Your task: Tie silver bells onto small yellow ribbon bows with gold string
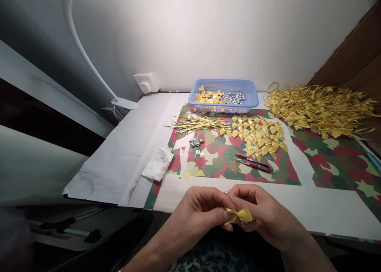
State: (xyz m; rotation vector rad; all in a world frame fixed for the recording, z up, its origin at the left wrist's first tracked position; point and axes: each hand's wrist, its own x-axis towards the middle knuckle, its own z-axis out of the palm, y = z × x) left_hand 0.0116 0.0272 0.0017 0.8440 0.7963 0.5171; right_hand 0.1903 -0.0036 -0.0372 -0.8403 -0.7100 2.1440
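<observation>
Just past the table's front edge, a yellow ribbon bow [243, 215] is pinched between both hands. My left hand [204, 208] is closed on the bow's left side, thumb and forefinger together. From the right, my right hand [260, 208] grips it with its fingertips, partly hidden behind it. A small silver bell [226, 192] shows between the hands; I cannot tell whether it is held. Farther in lie rows of yellow bows [262, 135], a bundle of gold twist ties [202, 123], several loose silver bells [195, 143] and red-handled thread snips [254, 163].
A blue basket [253, 99] at the back holds bows and bells. To its right is a big heap of yellow bows with ties [321, 109]. A folded white tissue [157, 163] lies left, near yellow scraps [186, 176]. A clip lamp [125, 103] stands at the far left.
</observation>
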